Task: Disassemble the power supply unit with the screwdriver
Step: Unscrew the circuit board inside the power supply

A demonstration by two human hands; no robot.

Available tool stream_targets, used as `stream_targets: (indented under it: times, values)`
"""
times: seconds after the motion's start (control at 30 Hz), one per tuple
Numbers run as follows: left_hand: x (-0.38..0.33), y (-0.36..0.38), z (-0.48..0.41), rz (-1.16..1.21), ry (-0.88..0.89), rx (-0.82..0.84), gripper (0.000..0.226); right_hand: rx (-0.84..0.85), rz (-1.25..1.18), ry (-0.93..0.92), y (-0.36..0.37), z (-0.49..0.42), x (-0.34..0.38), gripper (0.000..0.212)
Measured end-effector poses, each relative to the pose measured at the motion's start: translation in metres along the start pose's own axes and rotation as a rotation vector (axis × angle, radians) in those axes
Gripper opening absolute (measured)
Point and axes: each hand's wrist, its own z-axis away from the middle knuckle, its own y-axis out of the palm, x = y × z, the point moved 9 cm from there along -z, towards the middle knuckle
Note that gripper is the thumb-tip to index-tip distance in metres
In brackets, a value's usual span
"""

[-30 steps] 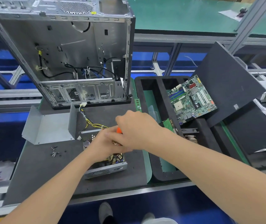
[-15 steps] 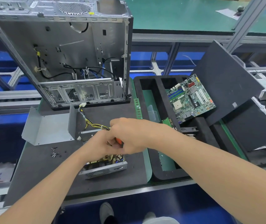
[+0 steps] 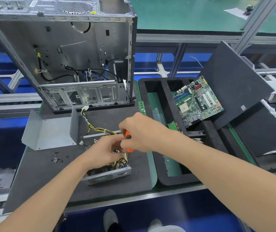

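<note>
Right grip (image 3: 142, 133) is clamping the screwdriver (image 3: 128, 136), aiming it toward 6 o'clock into the power supply unit (image 3: 107, 175) lying on the tabletop (image 3: 38, 181), while left grip (image 3: 102, 152) is curling at its tip, hold unclear.

The power supply (image 3: 107, 175) sits on the mat (image 3: 33, 181), under the screwdriver (image 3: 128, 134). The computer case (image 3: 76, 52) stands behind it, the metal cover (image 3: 50, 133) and screws (image 3: 56, 158) lie to its left, and the tray (image 3: 167, 180) holding the circuit board (image 3: 199, 101) is on its right.
</note>
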Motion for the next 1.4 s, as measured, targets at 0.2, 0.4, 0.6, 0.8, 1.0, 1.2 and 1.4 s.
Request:
stream_targets:
  times: [0.2,0.4,0.6,0.8,1.0,1.2,1.4]
  values:
    - [-0.004,0.005,-0.003,-0.181,0.017,-0.028,0.042,-0.077,-0.036,0.003,-0.023,0.008,-0.012,0.02]
    - [-0.001,0.018,-0.011,-0.449,0.034,-0.009,0.024,-0.131,-0.052,0.015,-0.045,0.016,-0.02,0.023]
    - [-0.001,0.009,-0.014,-0.45,0.015,-0.169,0.015,-0.184,-0.061,0.008,-0.062,0.021,-0.023,0.021]
    - [-0.009,0.007,-0.012,-0.464,0.061,-0.194,0.009,-0.181,-0.077,0.028,-0.068,0.025,-0.027,0.022]
    - [-0.017,-0.042,0.01,-0.612,0.092,-0.292,0.005,-0.225,-0.103,0.041,-0.078,0.018,-0.023,0.019]
    - [0.032,-0.094,0.093,-0.738,-0.029,-0.406,0.005,-0.288,-0.129,-0.042,-0.081,-0.004,0.01,0.021]
    - [0.084,-0.086,0.154,-0.728,-0.124,-0.43,0.013,-0.272,-0.152,-0.147,-0.065,-0.037,0.065,0.022]
